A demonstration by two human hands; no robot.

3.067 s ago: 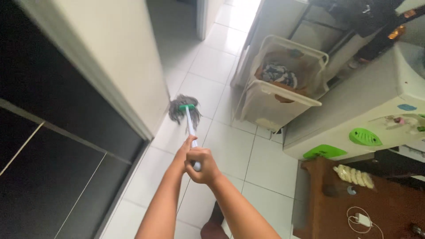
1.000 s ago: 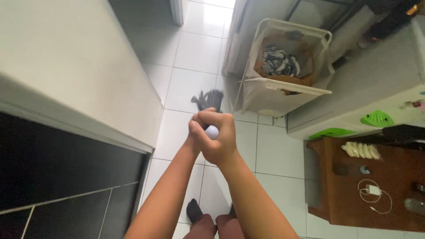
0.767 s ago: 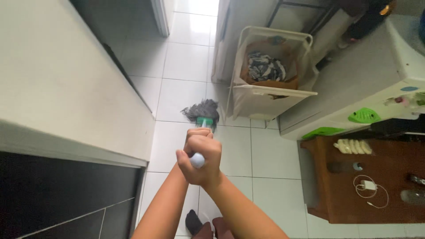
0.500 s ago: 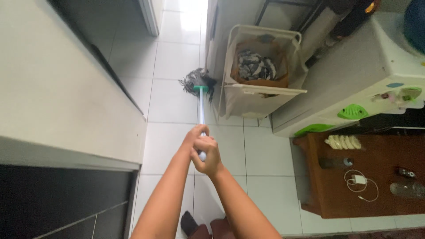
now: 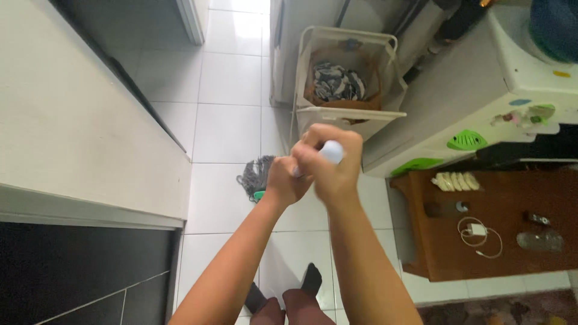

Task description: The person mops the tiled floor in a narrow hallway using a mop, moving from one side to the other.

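Both my hands grip a mop's pale handle, whose rounded white end pokes up between them. My right hand wraps the top of the handle; my left hand holds it just below. The grey stringy mop head with a green collar rests on the white tiled floor, just beyond my hands. Most of the shaft is hidden behind my hands. My feet in dark socks show at the bottom.
A white laundry basket with patterned cloth stands ahead on the right. A white appliance and a brown wooden table with a cable and small items sit to the right. A pale counter over dark cabinets runs along the left.
The mop head has been drawn back toward me from beside the basket. My hands have risen closer to the camera, and the view has tilted slightly.
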